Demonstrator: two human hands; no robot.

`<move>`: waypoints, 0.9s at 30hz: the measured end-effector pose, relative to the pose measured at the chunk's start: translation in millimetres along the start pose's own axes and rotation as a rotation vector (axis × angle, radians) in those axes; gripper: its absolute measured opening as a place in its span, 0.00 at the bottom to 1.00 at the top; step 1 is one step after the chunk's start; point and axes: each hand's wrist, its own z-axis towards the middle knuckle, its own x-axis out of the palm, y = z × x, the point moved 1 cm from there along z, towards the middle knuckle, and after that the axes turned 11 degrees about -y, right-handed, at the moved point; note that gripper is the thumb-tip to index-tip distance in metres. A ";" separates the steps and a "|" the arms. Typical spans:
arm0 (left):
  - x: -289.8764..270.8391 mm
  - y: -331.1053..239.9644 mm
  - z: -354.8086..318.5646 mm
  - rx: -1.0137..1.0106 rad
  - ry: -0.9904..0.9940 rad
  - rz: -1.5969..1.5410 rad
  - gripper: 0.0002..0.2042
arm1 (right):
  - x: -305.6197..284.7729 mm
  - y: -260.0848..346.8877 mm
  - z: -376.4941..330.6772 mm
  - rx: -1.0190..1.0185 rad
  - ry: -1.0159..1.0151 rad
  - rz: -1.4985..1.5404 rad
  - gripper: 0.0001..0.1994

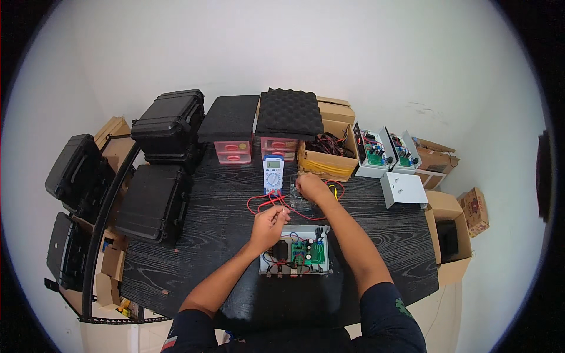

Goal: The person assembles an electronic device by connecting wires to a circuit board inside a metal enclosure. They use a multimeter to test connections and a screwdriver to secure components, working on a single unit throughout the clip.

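In front of me lies an open metal box (325, 270) with a transformer and a green circuit board (318, 253) inside. My left hand (268, 228) hovers over its far left corner, fingers pinched together; whatever they hold is too small to make out. Farther off, my right hand (312, 187) has its fingers curled closed at a clear plastic bag (299, 203) of small parts; what lies in its grip is hidden. A white-and-blue multimeter (273, 174) lies just beyond my left hand. Its red test leads (252, 206) loop over the table around both hands.
Black hard cases (152, 200) stand at the left. Behind the multimeter are drawer units (233, 152) topped with black foam (289, 112), and a carton of cables (329, 167). Open circuit boxes (376, 150) and a white enclosure (404, 189) sit at the right, near a cardboard box (452, 238).
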 end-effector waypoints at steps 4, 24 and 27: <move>-0.3 -3.0 -0.1 -0.022 0.002 -0.025 0.10 | -3.7 2.1 0.2 0.015 0.094 0.011 0.03; 1.5 -8.3 -0.6 0.019 0.008 -0.002 0.06 | -101.8 75.1 -91.4 0.420 0.135 1.375 0.07; 3.6 -19.4 -4.0 0.111 0.024 0.050 0.06 | -99.9 76.0 -100.0 0.452 0.124 1.393 0.07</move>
